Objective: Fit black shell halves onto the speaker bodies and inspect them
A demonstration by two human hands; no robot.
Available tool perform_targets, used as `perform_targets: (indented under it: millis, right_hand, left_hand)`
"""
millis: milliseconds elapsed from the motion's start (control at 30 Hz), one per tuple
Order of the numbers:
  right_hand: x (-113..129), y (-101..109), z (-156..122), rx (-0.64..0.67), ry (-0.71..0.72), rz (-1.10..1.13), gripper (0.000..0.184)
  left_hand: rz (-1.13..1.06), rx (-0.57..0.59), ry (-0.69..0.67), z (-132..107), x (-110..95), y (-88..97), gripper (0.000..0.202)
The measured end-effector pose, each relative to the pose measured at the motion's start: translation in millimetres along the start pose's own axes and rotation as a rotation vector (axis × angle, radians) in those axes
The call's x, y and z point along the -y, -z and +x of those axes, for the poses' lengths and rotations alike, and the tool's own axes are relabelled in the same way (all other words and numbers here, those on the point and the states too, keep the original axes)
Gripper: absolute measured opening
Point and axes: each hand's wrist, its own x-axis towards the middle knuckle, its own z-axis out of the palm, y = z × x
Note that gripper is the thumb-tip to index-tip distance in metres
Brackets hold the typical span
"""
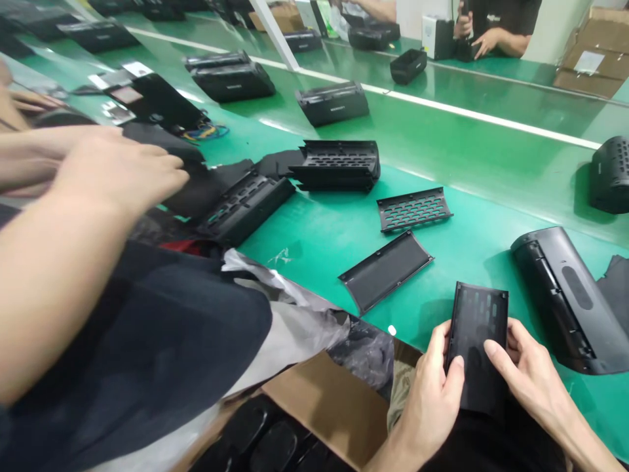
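Observation:
My left hand point(435, 387) and my right hand point(533, 373) hold a black plastic panel point(479, 357) upright between them, with both thumbs on its near face. Rows of slots show faintly through its upper part. To its upper left a black shell panel point(388, 272) lies on the green tabletop, its inner side up. Beyond that rests a slotted black panel point(415, 211), its green gaps showing through. Right of my hands is a rounded black housing point(565, 301) with an oval patch.
At the left, a co-worker's blurred arm point(93, 216) reaches over dark pieces. Slotted black shells point(339, 164) are stacked mid-table. Several black housings point(334, 105) stand farther back. Below the table edge is a cardboard box point(329, 400) with plastic lining. Another person's hands point(484, 42) are at the far side.

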Motion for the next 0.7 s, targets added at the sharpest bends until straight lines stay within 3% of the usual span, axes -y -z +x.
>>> perform_targets:
  millis: [300, 700]
  right_hand:
    - [-0.1, 10.0, 23.3, -0.231, 0.102, -0.254, 0.043]
    - [-3.1, 9.8, 28.8, -0.236, 0.108, -0.311, 0.042]
  left_hand:
    - [0.074, -0.001, 0.049, -1.2, 14.4, 1.4, 0.054]
    - [0.028, -0.026, -0.013, -0.2, 17.7, -2.1, 0.054]
